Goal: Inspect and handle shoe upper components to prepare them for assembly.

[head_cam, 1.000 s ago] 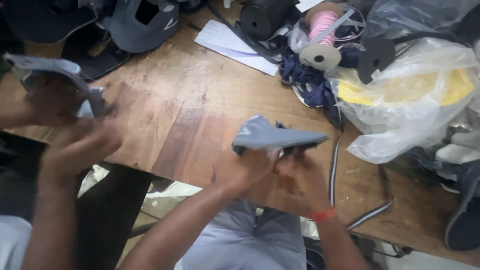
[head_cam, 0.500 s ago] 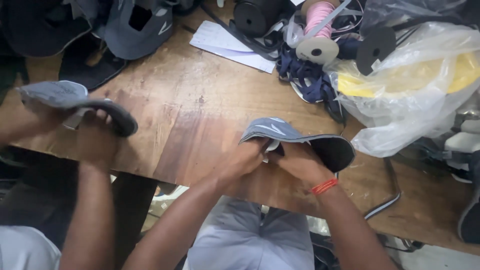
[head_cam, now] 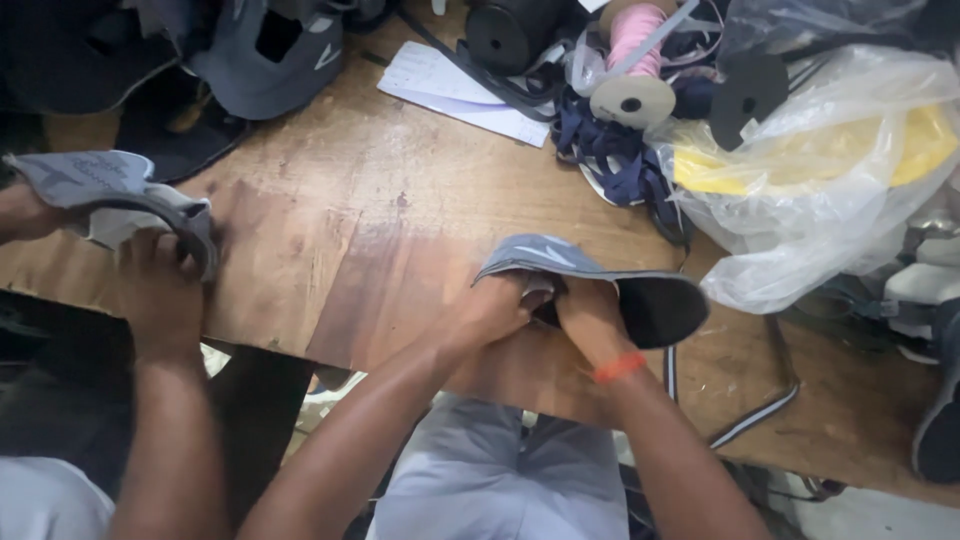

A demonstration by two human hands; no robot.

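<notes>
shoe upper (head_cam: 570, 270) lowered flatter | left hand (head_cam: 495, 310), right hand (head_cam: 585, 310) fingers grasping its underside, seemingly tucked inside

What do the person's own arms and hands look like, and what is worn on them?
Both forearms are bare, with no sleeves or gloves. The left hand wears nothing. The right hand has a thin orange band around the wrist.
</notes>
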